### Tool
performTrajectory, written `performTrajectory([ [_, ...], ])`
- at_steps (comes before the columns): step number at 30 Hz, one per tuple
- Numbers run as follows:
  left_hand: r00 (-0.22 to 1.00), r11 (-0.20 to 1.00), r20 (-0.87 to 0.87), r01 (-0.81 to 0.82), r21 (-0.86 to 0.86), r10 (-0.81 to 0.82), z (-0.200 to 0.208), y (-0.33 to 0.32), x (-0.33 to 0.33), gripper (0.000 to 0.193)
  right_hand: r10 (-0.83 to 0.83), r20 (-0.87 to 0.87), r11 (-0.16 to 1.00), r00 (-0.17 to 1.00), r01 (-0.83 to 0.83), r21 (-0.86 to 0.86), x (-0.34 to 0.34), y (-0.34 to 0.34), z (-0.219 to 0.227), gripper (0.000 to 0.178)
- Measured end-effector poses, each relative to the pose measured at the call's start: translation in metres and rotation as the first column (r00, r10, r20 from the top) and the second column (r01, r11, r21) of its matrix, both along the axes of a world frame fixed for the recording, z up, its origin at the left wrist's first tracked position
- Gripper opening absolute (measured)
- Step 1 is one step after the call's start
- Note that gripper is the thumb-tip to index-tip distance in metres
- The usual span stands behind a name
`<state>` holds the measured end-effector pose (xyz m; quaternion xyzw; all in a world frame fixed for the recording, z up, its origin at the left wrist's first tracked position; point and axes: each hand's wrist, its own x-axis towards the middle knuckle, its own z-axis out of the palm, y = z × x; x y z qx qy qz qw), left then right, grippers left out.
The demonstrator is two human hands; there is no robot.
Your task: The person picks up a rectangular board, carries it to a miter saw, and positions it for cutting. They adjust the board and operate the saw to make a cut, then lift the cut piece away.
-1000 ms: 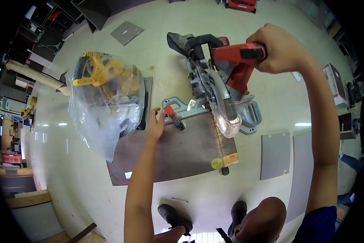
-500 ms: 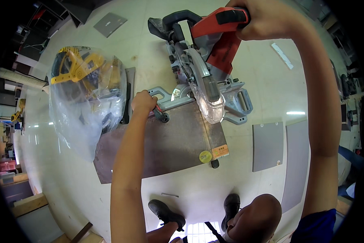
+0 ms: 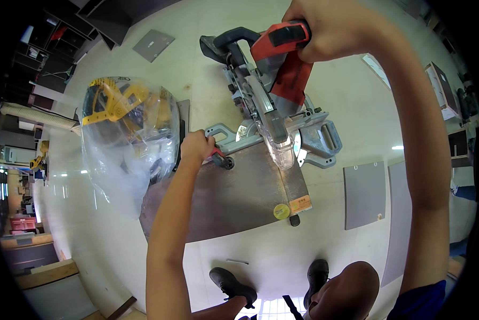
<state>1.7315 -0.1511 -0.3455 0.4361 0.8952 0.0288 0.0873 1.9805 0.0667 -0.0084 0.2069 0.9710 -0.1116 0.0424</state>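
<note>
My right hand is wrapped around the red and black handle of a mitre saw. The saw's clear blade guard hangs over the right part of a grey-brown board. A seam runs down the board there, with a narrow strip on its right. My left hand is closed on the red handle of a small clamp, whose round black foot rests on the board's far edge. A yellow round sticker and an orange label lie near the seam's near end. The blade is mostly hidden by its guard.
A yellow power tool under clear plastic stands left of the board. Grey panels lie on the floor at right, another panel at far left. A thin stick-like item lies near my shoes.
The view has shifted, so the scene sits further right and lower. My right hand and the saw handle have moved leftward and down in the picture. My left hand keeps its grip on the clamp.
</note>
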Motion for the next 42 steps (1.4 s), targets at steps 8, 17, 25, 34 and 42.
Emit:
performTrajectory([
  [8, 0.958, 0.974, 0.196, 0.187, 0.129, -0.21, 0.053, -0.046, 0.007, 0.033, 0.068, -0.041, 0.997, 0.997, -0.066, 0.04, 0.002, 0.006, -0.004, 0.023],
  [17, 0.6, 0.371, 0.743, -0.789, 0.49, 0.295, -0.087, -0.195, 0.148, 0.032, 0.101, -0.077, 0.992, 0.992, -0.095, 0.079, 0.012, 0.015, -0.009, 0.024],
  [25, -0.309, -0.307, 0.912, -0.925, -0.222, 0.271, -0.141, -0.236, 0.277, 0.07, 0.14, -0.193, 0.986, 0.971, -0.118, 0.12, 0.02, 0.017, -0.02, 0.032],
  [34, -0.306, -0.05, 0.936, -0.946, -0.319, -0.174, -0.167, -0.248, 0.234, 0.047, 0.508, -0.806, 0.851, 0.304, -0.029, 0.525, 0.066, -0.008, -0.146, 0.042],
  [42, -0.23, -0.109, 0.968, -0.965, -0.24, -0.098, -0.16, -0.237, 0.25, 0.039, -0.667, -0.19, 0.558, 0.72, 0.314, -0.768, 0.223, -0.172, -0.448, 0.051],
])
